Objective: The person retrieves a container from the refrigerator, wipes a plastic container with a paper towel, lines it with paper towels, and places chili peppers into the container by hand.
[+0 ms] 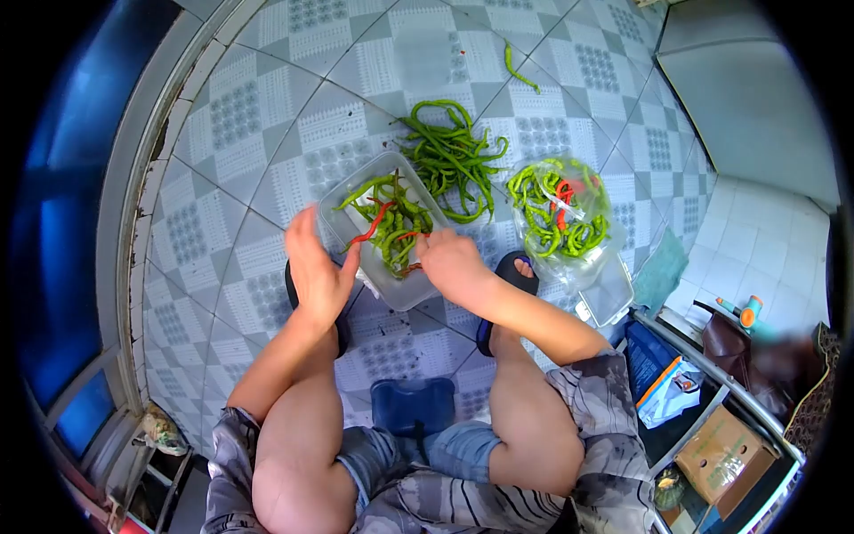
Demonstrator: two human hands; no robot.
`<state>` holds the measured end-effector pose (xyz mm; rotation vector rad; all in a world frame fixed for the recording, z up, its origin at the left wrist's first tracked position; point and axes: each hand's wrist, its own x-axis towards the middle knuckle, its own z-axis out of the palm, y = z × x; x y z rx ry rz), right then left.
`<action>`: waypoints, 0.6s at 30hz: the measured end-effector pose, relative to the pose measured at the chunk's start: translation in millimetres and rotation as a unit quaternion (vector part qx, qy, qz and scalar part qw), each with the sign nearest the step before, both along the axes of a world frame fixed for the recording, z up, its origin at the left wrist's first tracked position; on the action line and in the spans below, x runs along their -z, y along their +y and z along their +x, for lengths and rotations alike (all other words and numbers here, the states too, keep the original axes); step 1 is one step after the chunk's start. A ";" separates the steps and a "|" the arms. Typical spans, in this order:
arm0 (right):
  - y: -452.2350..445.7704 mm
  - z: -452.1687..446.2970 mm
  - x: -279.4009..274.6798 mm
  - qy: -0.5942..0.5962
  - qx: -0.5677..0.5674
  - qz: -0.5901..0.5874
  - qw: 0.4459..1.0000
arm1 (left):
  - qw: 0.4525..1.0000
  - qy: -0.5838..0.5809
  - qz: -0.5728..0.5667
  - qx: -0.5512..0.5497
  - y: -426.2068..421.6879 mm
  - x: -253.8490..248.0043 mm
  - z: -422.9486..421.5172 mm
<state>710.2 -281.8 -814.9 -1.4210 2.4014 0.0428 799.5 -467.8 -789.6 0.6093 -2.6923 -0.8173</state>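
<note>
A clear plastic container (416,299) stands on the floor between my feet, with green and red chili peppers (389,230) inside. My left hand (318,271) is at the container's left side, thumb spread from the fingers and nothing held. A long red chili (374,222) lies across the green ones near that thumb. Over the right rim, my right hand (455,269) has its fingers curled together at the peppers. A short red chili (407,236) meets those fingertips, which partly hide it.
A pile of green long beans or peppers (452,156) lies behind the container. To the right sit a clear bag of chilies (560,214) and a plastic lid (607,289). One pepper (519,69) lies farther off. A rack (712,427) holds a cardboard box (725,456).
</note>
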 end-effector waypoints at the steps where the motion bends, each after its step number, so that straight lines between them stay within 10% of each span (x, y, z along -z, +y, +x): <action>1: 0.3 0.1 -3.6 -0.001 0.001 0.000 1.000 | 0.992 0.027 -0.075 0.099 -4.7 -2.2 -6.2; 9: 46.2 -20.0 -43.2 -0.106 0.144 -0.147 0.973 | 0.905 -0.250 -0.204 0.277 3.1 37.7 -32.5; 18: 179.0 -109.2 21.0 -0.093 0.436 0.194 0.874 | 0.933 -0.231 -0.163 0.225 4.6 40.4 -62.2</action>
